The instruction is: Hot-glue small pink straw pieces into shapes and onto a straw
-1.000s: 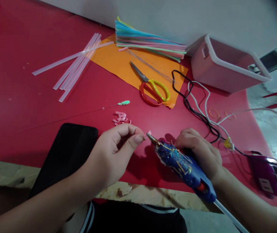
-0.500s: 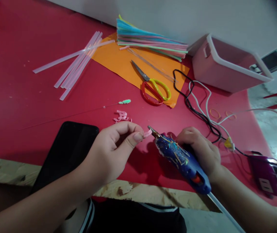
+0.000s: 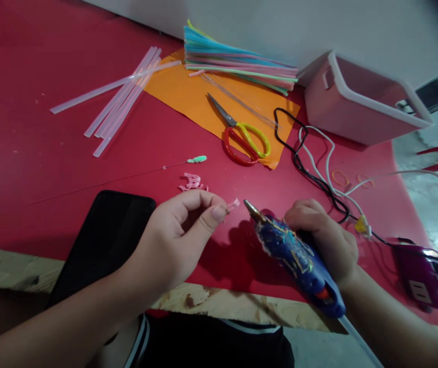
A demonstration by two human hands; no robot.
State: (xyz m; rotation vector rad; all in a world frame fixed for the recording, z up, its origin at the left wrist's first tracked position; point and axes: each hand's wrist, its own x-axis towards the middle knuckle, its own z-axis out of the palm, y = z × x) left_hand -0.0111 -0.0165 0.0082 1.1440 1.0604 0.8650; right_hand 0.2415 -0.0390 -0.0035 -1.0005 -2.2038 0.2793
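Observation:
Between thumb and forefinger, my left hand [image 3: 182, 235] pinches a small pink strip [image 3: 233, 205] whose end sticks out to the right. My right hand [image 3: 324, 237] is wrapped round a blue glue gun [image 3: 299, 260] with dried glue strands on its body. The metal nozzle points up and left, a short gap away from the pink strip. A clear glue stick [image 3: 360, 340] comes out of the gun's rear. Just beyond my left hand lie several curled pink pieces [image 3: 191, 181], and past them a green fuzzy tip [image 3: 197, 159] on a thin wire.
A black phone [image 3: 104, 240] lies beside my left forearm. Scissors [image 3: 237, 133] and pipe cleaners [image 3: 237, 61] rest on orange paper [image 3: 180, 102]. Glue sticks [image 3: 122, 97] lie back left. A pink bin [image 3: 356, 102], tangled cables [image 3: 310, 174] and a purple power strip [image 3: 418, 276] are right.
The glue gun and my right hand have moved right and slightly down, so the nozzle has come away from the pink strip. My left hand has hardly moved.

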